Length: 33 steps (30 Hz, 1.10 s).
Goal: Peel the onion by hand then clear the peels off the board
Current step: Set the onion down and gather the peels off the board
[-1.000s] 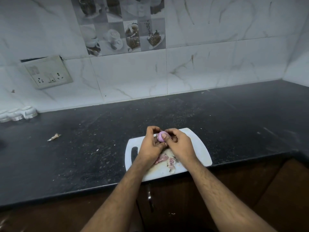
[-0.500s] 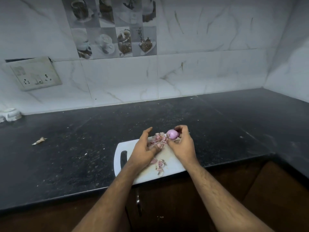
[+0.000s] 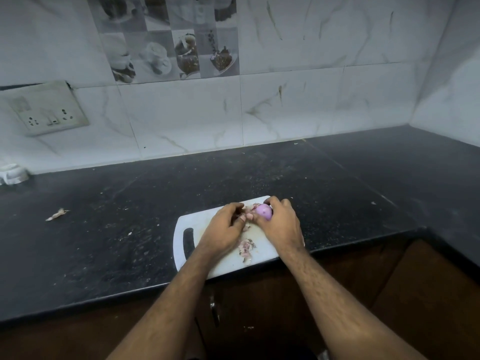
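**Peeled onion in the right hand, skins all over the board**

Right hand (image 3: 279, 224) curled round a small purple onion (image 3: 264, 211), fingers over the top and thumb underneath, holding it just above the far end of the white cutting board (image 3: 207, 266). Looks smooth and shiny, so mostly bare already. Left hand (image 3: 223, 227) right beside it, fingers bent inward with the tips meeting the right thumb next to the onion; seems to be pinching at a bit of skin there, but can't really tell what's between the fingertips since they're bunched up and partly hidden.

Loose pinkish peels (image 3: 246, 249) lying on the board between the two wrists, plus a few more scraps (image 3: 250, 207) tucked behind the left fingers near the onion. Board sitting at the front edge of a black speckled countertop (image 3: 337, 190), with its dark handle slot (image 3: 188, 242) on the left side, slightly overhanging the edge.

Elsewhere: one stray dry peel (image 3: 57, 214) well off to the left on the counter, far from the board. White object (image 3: 13, 174) at the far left against the wall, too blurry to name. Switch and socket plate (image 3: 45, 110) on the marble-look tiles, and a panel of picture tiles (image 3: 171, 40) above it. Brown cabinet fronts below the counter, with a metal handle (image 3: 214, 310) under the board.
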Available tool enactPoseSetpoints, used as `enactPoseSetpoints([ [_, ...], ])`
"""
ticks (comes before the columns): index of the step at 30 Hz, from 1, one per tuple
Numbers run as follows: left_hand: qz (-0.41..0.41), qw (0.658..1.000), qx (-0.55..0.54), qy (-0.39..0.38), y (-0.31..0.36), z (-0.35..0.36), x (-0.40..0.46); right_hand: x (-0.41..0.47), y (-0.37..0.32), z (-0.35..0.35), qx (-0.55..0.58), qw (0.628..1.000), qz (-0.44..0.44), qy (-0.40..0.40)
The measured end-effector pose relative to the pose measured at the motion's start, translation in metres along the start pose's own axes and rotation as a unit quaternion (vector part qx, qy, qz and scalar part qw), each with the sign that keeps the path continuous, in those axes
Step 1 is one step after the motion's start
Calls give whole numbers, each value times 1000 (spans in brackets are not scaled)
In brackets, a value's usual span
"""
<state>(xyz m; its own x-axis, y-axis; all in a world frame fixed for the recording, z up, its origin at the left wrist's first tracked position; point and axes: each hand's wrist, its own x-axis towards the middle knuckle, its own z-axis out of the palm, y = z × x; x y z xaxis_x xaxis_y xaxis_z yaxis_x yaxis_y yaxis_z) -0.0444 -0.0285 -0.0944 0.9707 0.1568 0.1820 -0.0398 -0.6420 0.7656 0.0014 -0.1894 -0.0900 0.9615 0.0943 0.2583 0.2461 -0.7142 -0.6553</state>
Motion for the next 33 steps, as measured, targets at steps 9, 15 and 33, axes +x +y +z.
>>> enactPoseSetpoints([
  [9,-44,986,-129,94,0,-8,-2,-5,-1,2,-19,997,-39,68],
  [15,-83,974,-192,86,9,-11,-7,-27,-8,5,-7,963,-260,71],
  [33,-84,928,-337,131,-1,-15,4,-6,-64,56,-151,983,-23,-106],
])
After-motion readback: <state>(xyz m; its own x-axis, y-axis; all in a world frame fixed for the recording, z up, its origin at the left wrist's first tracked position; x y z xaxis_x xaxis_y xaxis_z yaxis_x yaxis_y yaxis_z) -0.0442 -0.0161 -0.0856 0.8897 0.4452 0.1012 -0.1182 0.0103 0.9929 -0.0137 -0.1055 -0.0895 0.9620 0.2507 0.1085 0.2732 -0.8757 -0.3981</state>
